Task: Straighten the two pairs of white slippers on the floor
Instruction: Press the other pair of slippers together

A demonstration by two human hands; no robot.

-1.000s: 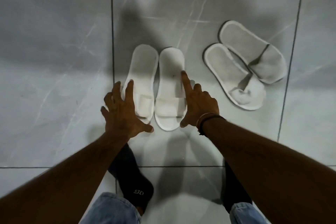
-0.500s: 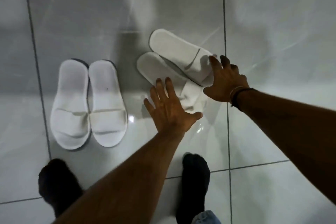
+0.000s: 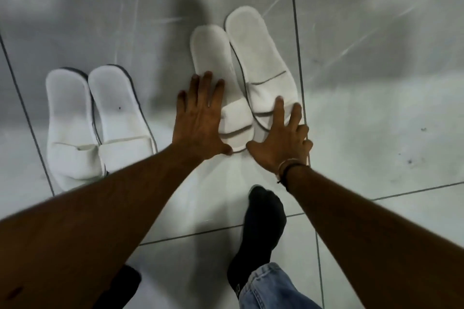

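Grey glossy tiled floor (image 3: 376, 108): carries everything. Left pair of white open-toe fabric slippers (image 3: 98, 123): side by side, beside a grout line. Right pair of white open-toe fabric slippers (image 3: 241, 75): touching, slightly staggered, left of another grout line. Our left hand (image 3: 199, 120) and right hand (image 3: 282, 138): spread flat, gripping nothing, bracketing that pair's toes. Risk, we judge: uneven pushing skews them on slick tile.

Large glossy grey tiles (image 3: 376, 83) with pale marble veins cover the floor, split by thin dark grout lines (image 3: 297, 57). Soft light glares off the nearer tiles; dark shadows fall farther off.
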